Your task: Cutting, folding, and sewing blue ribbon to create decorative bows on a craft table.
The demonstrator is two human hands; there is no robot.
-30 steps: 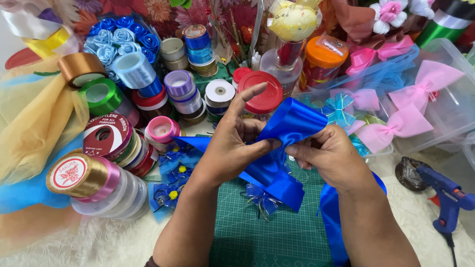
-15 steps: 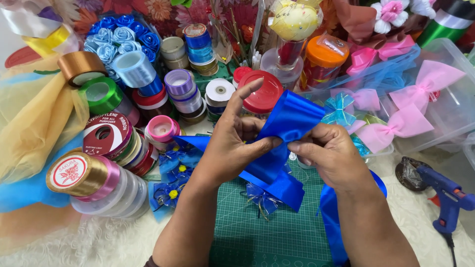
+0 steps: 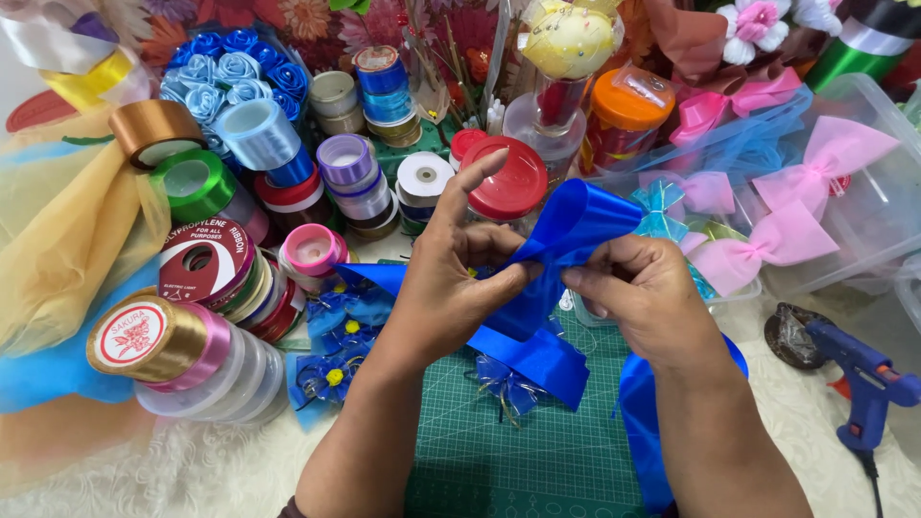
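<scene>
A wide royal-blue satin ribbon (image 3: pixel 566 225) is folded into loops above a green cutting mat (image 3: pixel 537 451). My left hand (image 3: pixel 451 288) pinches the ribbon's middle between thumb and fingers, with the index finger raised. Opposite it, my right hand (image 3: pixel 638 293) grips the same fold from the right side. One ribbon tail (image 3: pixel 532 360) hangs down over the mat, and another length (image 3: pixel 643 412) runs under my right forearm.
Many ribbon spools (image 3: pixel 206 264) crowd the left and back. A red-lidded jar (image 3: pixel 508 182) stands behind the hands. Pink bows (image 3: pixel 782 240) lie in a clear box at right. A blue glue gun (image 3: pixel 868 384) rests far right. Small blue bows (image 3: pixel 336 336) lie by the mat.
Both hands stay in the same spot. The fingers have tightened the pinch at the ribbon's middle, and the upper loop has shifted slightly.
</scene>
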